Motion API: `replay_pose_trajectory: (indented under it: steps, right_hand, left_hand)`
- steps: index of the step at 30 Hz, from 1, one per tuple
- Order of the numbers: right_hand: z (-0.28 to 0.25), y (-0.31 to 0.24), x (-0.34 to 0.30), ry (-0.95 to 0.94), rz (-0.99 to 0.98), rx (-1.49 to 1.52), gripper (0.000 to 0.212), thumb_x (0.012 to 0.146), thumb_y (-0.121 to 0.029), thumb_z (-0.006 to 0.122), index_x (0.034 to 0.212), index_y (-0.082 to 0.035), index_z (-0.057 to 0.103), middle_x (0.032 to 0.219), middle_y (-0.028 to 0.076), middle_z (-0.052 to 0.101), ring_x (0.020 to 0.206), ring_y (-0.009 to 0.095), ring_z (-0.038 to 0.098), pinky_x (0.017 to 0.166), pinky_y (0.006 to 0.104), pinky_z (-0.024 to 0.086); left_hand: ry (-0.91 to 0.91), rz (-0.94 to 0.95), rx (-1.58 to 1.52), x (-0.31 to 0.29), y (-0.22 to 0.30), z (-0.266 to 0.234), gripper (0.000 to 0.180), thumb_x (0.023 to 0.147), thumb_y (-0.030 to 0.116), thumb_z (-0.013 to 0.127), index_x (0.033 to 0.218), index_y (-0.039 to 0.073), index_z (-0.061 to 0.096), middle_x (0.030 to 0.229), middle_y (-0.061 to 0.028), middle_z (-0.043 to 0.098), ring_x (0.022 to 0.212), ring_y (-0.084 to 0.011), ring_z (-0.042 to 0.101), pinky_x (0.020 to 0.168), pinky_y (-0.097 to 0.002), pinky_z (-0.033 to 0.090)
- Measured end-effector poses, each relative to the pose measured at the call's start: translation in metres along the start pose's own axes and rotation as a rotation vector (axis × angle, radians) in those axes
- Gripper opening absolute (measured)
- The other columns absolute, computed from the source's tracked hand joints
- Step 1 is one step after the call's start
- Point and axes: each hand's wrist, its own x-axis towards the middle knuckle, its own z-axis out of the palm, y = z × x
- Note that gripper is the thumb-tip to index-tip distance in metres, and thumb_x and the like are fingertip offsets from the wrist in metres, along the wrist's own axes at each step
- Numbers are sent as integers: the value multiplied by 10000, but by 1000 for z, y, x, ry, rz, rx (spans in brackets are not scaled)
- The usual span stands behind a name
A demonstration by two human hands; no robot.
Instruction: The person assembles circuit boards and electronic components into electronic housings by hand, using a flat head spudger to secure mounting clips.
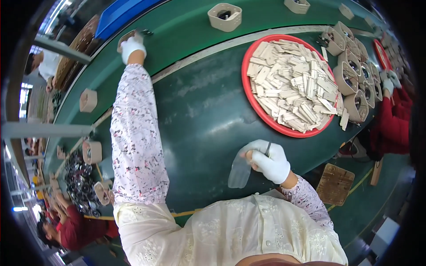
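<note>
Far ahead of me on the green conveyor belt (177, 29), my white-gloved left hand (131, 46) lies over a beige, box-shaped plastic casing (126, 37), a dark bit (145, 32) jutting out beside it; I cannot tell whether my fingers are closed on the casing. Nearer my body, my white-gloved right hand (271, 163) pinches a limp, translucent greyish plastic piece (239, 173) above the dark-green counter (195, 106). Ahead and to the right of that hand, a round red plastic tray (245, 73) is heaped with flat cream-coloured strips (293, 84), so I judge plenty is left there. Past the tray, stacked beige open casings (342, 71) already hold dark parts (348, 81); whether any is finished I cannot tell.
</note>
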Motion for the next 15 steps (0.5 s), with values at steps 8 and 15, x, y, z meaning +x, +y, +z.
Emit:
replay_pose_trajectory:
  steps: [8,15]
  right_hand:
    - [-2,5,-3,55,60,20,175,967,-119,636,1082,-6,705,829,15,673,647,48,585,552,210,428]
    - [2,-13,-4,195,-269,124,194,962,-107,620,1110,15,650,779,101,696,550,62,527,483,202,373]
  left_hand:
    - [-287,306,-802,-74,-46,-22,337,946,178,660,1249,33,693,1110,-106,703,764,-141,652,705,-309,547]
    - [-435,1297,-452,-258,-84,-116,309,786,-59,622,1017,106,745,1036,-104,642,1002,-325,626,882,-380,517]
